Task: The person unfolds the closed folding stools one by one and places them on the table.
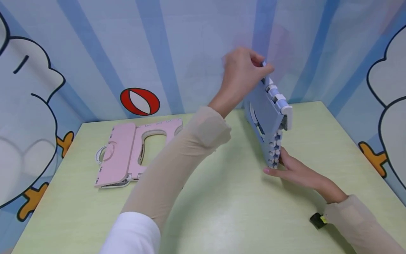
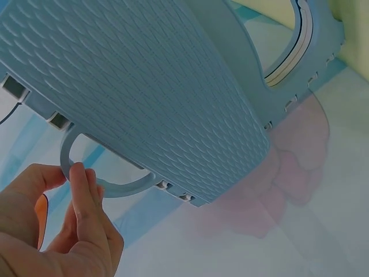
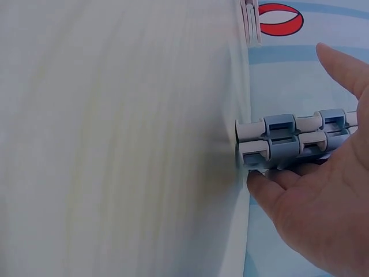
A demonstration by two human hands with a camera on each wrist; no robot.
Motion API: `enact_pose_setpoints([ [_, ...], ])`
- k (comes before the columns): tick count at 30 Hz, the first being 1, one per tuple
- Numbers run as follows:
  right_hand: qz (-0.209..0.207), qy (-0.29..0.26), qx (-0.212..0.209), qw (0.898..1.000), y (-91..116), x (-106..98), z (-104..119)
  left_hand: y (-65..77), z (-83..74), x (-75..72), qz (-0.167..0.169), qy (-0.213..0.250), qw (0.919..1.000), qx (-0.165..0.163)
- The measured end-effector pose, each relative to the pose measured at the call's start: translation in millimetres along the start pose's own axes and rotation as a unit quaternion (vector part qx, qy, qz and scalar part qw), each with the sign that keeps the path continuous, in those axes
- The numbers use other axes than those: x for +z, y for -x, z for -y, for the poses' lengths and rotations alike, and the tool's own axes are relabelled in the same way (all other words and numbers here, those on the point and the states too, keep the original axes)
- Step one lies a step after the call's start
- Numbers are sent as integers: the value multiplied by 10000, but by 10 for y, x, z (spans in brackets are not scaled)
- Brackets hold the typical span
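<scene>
A light blue plastic folding stool [image 1: 266, 109], folded nearly flat, stands on edge at the right of the table. Its textured panel [image 2: 144, 98] fills much of the left wrist view. My left hand [image 1: 242, 68] pinches the loop handle [image 2: 124, 189] at the stool's upper edge between thumb and fingers. Low at the near hinged edge [image 3: 282, 135] is my right hand [image 1: 296, 171], its thumb spread away and its fingers touching one side. To the left lies a pink folding stool [image 1: 122, 151], folded flat, partly hidden by my left arm.
The pale green table [image 1: 228, 211] ends at a striped blue backdrop [image 1: 196, 53] printed with cartoon figures. A small black object with a yellow-green tab [image 1: 318, 220] shows beside my right sleeve.
</scene>
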State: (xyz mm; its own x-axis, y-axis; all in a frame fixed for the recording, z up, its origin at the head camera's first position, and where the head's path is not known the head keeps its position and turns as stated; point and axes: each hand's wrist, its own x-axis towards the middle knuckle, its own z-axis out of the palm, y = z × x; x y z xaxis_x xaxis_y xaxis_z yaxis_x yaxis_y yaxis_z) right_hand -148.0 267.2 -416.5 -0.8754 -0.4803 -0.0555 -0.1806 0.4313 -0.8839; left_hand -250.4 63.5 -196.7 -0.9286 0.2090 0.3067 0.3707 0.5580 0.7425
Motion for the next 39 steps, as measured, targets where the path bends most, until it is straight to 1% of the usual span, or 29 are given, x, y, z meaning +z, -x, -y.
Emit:
enact_pose_setpoints([
  [8,-38,-4,63,10000,16,-2,-9,-28,-54,56,104,33,9999,-75],
  [12,-60,-16,92,9999,16,-9,-19,-37,-78,81,136,-42,9999,-65],
  [19,-88,-34,64,9999,14,-9,-23,-48,-108,119,136,-196,9997,73],
  [24,-91,-12,16,10000,7,-11,-16,-57,-133,143,151,-215,9996,91],
  [28,-46,-16,-33,10000,0,-4,-12,-60,-145,166,181,-238,9994,197],
  [39,5,27,-31,10000,1,5,7,-60,-169,196,193,-253,9988,359],
])
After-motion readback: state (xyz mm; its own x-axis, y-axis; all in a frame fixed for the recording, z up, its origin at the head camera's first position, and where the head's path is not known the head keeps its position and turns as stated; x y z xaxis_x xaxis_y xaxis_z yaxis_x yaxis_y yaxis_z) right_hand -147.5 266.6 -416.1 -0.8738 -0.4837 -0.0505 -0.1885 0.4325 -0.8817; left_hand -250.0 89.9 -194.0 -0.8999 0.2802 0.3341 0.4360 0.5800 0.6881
